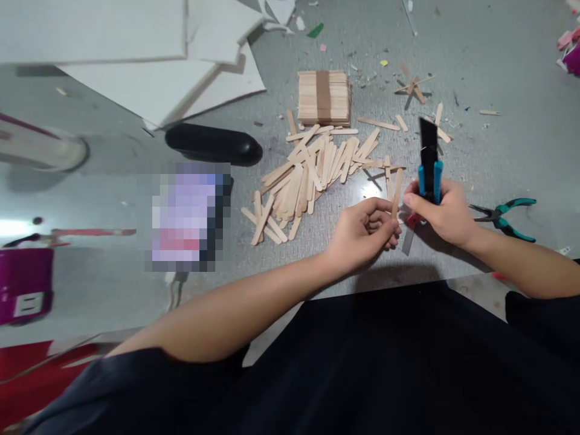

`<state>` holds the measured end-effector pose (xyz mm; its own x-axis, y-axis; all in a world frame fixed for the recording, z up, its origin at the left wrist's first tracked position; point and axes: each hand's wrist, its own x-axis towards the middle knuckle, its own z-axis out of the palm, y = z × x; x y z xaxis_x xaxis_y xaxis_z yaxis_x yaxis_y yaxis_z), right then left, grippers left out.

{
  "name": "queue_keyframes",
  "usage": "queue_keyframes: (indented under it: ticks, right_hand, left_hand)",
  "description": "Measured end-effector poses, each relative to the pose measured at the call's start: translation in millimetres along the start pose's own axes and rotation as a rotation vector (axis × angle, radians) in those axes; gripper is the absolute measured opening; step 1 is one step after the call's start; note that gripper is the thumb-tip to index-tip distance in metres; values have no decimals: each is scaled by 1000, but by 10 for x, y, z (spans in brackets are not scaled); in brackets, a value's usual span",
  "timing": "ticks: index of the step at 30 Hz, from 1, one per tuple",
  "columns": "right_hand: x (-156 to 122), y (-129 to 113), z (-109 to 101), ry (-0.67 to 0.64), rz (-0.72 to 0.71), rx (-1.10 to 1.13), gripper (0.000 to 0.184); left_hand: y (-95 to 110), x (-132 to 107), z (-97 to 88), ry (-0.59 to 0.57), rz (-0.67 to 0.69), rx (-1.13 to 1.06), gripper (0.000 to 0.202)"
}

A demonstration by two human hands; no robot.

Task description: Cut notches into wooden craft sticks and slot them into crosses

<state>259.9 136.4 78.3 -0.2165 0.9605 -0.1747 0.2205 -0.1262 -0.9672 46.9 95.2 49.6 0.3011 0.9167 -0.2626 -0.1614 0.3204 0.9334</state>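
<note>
My left hand (365,232) pinches a single wooden craft stick (397,192), holding it upright near the table's front edge. Right beside it, my right hand (441,212) is wrapped round a cutting tool (429,162) with blue handles and a black head that points away from me. The stick's lower end is close to the tool's red base. A loose pile of craft sticks (308,178) lies just beyond my left hand. Behind the pile sits a flat panel of glued sticks (324,96).
Green-handled pliers (505,216) lie right of my right hand. A black oblong case (212,144) and white boards (149,66) are at the back left. A small crossed-stick star (413,84) and scraps lie at the back right. A purple object (25,284) sits far left.
</note>
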Motion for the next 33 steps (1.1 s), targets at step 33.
queue_keyframes:
  ticks: [33]
  right_hand:
    - [172, -50, -258, 143, -233, -239, 7]
  left_hand:
    - [147, 124, -251, 183, 616, 1088, 17]
